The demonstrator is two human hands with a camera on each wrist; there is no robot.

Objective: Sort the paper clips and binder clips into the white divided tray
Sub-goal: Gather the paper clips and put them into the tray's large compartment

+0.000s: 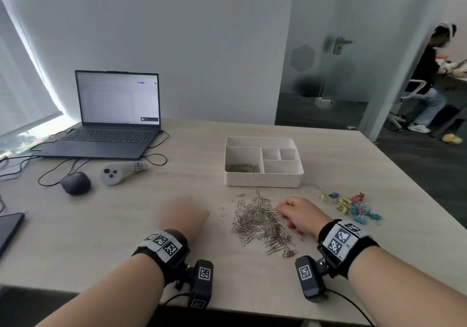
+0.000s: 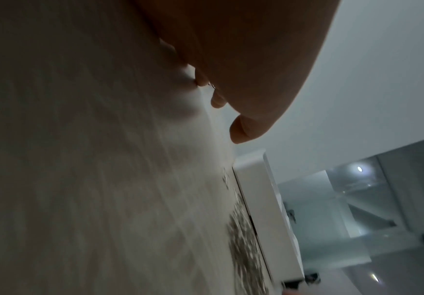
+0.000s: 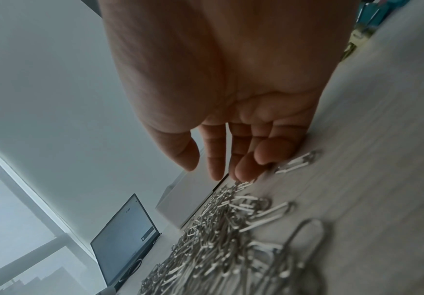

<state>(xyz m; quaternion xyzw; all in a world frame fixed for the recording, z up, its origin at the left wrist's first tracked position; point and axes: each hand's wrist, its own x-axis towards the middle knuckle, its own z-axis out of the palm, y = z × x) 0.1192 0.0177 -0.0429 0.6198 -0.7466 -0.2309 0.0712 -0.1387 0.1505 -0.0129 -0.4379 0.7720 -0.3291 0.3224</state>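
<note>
A heap of silver paper clips (image 1: pixel 260 223) (image 3: pixel 218 239) lies on the table in front of the white divided tray (image 1: pixel 262 180) (image 3: pixel 180 201). More paper clips (image 1: pixel 242 168) fill the tray's front-left compartment. Coloured binder clips (image 1: pixel 353 206) sit in a loose group right of the heap. My right hand (image 1: pixel 290 210) (image 3: pixel 205 172) rests at the heap's right edge, fingers loosely bent, tips touching the table, thumb apart, holding nothing. My left hand (image 1: pixel 184 213) (image 2: pixel 221 103) is blurred, just left of the heap. A small metal glint shows by its fingertips; whether it holds anything is unclear.
An open laptop (image 1: pixel 113 119), a dark mouse (image 1: pixel 75 183), a grey handheld controller (image 1: pixel 118 172) and cables occupy the table's back left. A dark flat device (image 1: pixel 10 228) lies at the left edge. A person sits beyond the doorway, far right.
</note>
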